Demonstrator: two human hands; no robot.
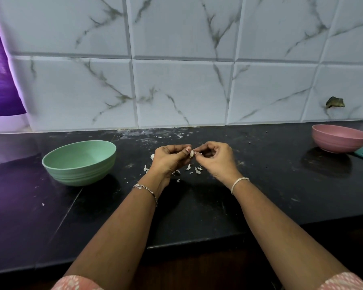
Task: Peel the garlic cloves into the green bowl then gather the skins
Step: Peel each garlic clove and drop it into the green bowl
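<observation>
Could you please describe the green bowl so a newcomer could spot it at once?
On the black counter under the marble-tiled wall, look left of the person's left hand. The green bowl sits there; its only rival, the pink bowl, stands far right.

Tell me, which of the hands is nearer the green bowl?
Left. The left hand is just right of the green bowl, holding a clove. The right hand is farther right, beyond the clove, pinching it from the other side.
</observation>
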